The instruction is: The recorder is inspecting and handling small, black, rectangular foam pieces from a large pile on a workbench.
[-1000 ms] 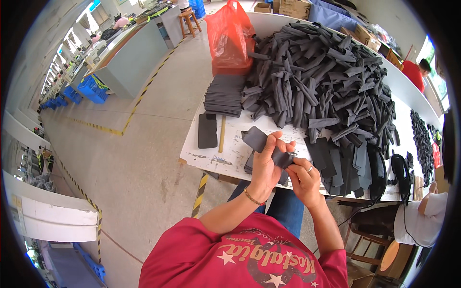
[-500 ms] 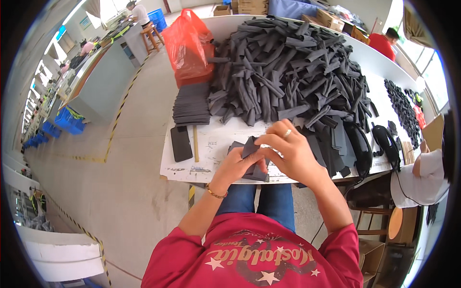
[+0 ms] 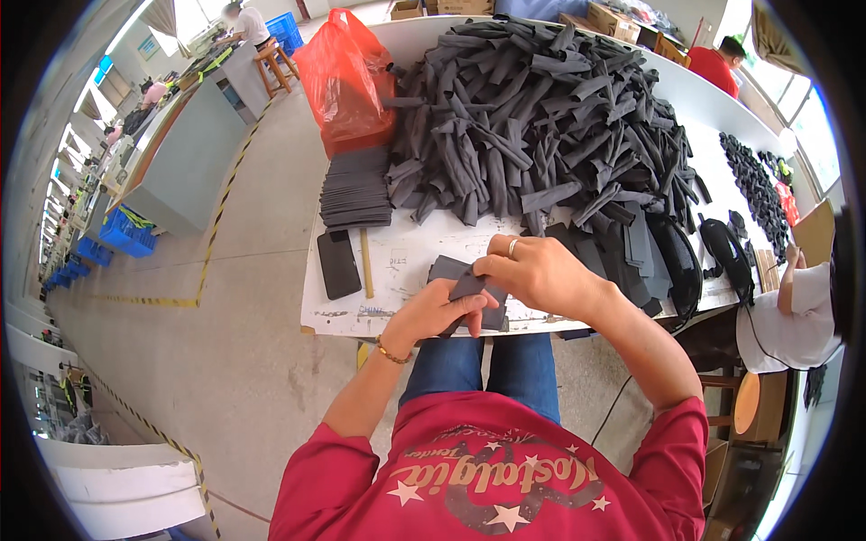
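Note:
A small dark grey fabric piece (image 3: 468, 285) is held between my two hands above the near edge of the table. My left hand (image 3: 442, 308) is closed round its lower part. The fingertips of my right hand (image 3: 534, 274) pinch its upper end. Under my hands lie more flat dark grey pieces (image 3: 492, 317), partly covered by my fingers. Beyond them rises a large heap of curled dark grey fabric pieces (image 3: 532, 117). A neat stack of flat dark grey pieces (image 3: 355, 189) stands to the left of the heap.
On the white table (image 3: 406, 243) lie a black phone (image 3: 339, 265) and a thin wooden stick (image 3: 367, 261). A red plastic bag (image 3: 345, 86) stands behind the stack. Flat grey strips (image 3: 642, 252) and black curved padded pieces (image 3: 672, 261) lie rightward. A person in white (image 3: 789, 320) sits at right.
My right hand has moved slightly nearer and right, its fingers pulling on the upper end of the fabric piece. The piece now lies flatter and more slanted. My left hand still grips it.

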`<state>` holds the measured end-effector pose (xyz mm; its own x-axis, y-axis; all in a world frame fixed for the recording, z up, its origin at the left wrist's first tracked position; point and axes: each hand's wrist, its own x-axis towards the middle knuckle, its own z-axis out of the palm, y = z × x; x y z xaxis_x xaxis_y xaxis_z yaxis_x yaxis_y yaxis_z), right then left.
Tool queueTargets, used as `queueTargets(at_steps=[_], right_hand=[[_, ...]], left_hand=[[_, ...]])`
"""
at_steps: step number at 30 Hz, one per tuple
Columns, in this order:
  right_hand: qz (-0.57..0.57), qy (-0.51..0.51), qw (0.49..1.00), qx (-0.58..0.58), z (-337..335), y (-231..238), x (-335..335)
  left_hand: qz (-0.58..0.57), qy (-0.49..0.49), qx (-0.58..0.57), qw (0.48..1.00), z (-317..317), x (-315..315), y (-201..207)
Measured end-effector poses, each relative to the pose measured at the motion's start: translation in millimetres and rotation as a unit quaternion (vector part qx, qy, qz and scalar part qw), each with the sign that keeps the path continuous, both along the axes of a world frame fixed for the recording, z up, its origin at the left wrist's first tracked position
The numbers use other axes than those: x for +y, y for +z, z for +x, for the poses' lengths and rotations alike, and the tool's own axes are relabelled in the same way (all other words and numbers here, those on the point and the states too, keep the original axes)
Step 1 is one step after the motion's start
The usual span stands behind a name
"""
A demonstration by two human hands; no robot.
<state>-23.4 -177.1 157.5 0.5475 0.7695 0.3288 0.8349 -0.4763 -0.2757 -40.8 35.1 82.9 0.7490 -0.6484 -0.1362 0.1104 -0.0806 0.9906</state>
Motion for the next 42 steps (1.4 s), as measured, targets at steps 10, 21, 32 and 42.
queueTargets(at_steps=[10,21,32,42], right_hand=[[0.095,-0.186,0.976,0.066,-6.5,-0.1,-30.2],[0.220,-0.206,0.952,0.057,-67.1,-107.8,41.4],[0.260,-0.132,0.956,0.017,-49.8,-112.1,22.8],[0.280,-0.103,0.951,0.081,-38.9,-104.7,21.0]], left_hand=[[-0.134,0.077,0.088,0.984,-1.6,8.1,-20.6],[-0.396,0.326,0.117,0.851,11.0,-30.8,-23.7],[-0.462,0.373,0.124,0.795,1.3,-56.8,-40.1],[-0.510,0.341,0.139,0.777,-4.6,-60.7,-42.4]])
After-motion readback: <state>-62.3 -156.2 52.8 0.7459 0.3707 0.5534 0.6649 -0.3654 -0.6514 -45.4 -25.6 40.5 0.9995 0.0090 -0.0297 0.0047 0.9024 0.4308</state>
